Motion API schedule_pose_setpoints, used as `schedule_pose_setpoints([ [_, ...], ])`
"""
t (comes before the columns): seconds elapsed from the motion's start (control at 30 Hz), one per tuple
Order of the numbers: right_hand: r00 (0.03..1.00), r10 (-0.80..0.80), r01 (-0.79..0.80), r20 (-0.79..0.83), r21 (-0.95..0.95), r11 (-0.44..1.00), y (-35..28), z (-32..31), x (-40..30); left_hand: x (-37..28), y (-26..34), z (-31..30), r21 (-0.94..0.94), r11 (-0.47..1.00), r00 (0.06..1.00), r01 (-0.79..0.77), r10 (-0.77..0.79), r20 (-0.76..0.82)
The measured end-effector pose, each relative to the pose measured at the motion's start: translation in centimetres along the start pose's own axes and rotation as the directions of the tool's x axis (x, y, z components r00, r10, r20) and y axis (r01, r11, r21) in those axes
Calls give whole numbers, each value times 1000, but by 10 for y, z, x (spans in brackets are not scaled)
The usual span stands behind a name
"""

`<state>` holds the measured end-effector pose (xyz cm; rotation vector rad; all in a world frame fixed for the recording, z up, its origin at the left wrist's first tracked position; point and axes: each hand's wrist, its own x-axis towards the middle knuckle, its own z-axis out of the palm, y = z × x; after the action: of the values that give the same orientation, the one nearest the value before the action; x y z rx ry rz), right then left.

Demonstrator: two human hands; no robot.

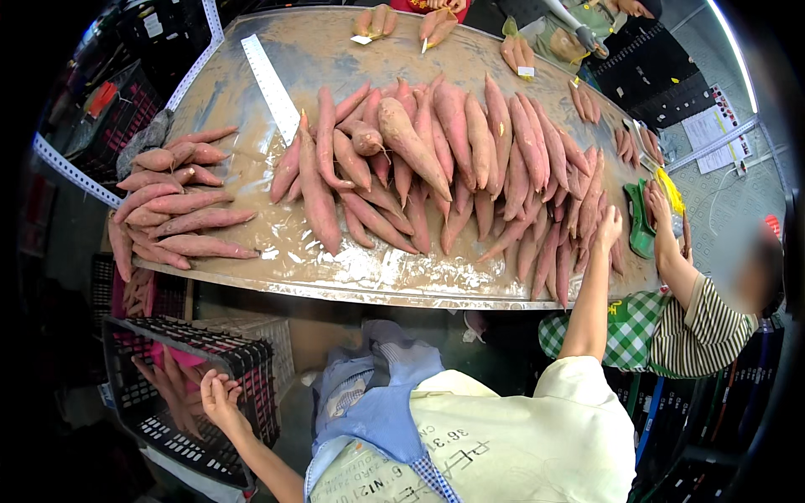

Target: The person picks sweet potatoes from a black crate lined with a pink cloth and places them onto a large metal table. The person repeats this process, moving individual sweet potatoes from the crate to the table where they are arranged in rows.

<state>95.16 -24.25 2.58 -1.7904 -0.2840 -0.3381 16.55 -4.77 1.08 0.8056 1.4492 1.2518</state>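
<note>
A large heap of sweet potatoes [412, 160] covers the middle and right of the metal-topped table [377, 286]. My right hand [609, 227] is at the heap's right end, its fingers bent against the sweet potatoes there; whether it grips one is unclear. My left hand [220, 393] is at the rim of a black plastic crate [251, 352] below the table's left part, fingers curled apart with nothing seen between them. Several long sweet potatoes [173, 393] lie in that crate. A smaller pile of sweet potatoes [188, 201] sits at the table's left end.
A white perforated metal strip [270, 88] lies on the table. Bagged sweet potatoes [375, 22] lie along the far edge. At the right, a co-worker's hands are beside a green scoop-like tray [640, 220] and yellow netting [670, 192]. Other people stand across the table.
</note>
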Motion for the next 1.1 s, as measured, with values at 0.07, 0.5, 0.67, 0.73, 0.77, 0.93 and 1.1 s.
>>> schedule_pose_setpoints([
  [0.07, 978, -38, 79, -203, 197, 977, -16, -6, -8, 6, -1, -15, -5, 1000, 1000, -13, 13, -4],
  [0.5, 431, -714, 344, 552, 631, 695, -283, 221, -430, 27, 18, -123, -371, 919, 948, -136, 12, -319],
  [0.67, -243, -796, 4, 554, 821, 570, -387, 229, -660, 9, 12, -222, -401, 901, 855, -164, -73, -514],
  [0.73, -523, -721, -55, 455, 826, 561, -403, 233, -732, -1, 1, -233, -413, 889, 822, -197, -80, -564],
  [0.77, -644, -652, -46, 400, 831, 555, -400, 235, -766, -2, 2, -234, -417, 884, 816, -211, -75, -573],
  [0.93, -876, -25, 429, 481, 803, 414, -322, 250, -921, 10, -7, -237, -406, 888, 866, -215, -18, -499],
  [1.1, -809, 193, 587, 555, 747, 313, -227, 238, -1000, 12, -14, -240, -460, 882, 931, -99, -81, -356],
])
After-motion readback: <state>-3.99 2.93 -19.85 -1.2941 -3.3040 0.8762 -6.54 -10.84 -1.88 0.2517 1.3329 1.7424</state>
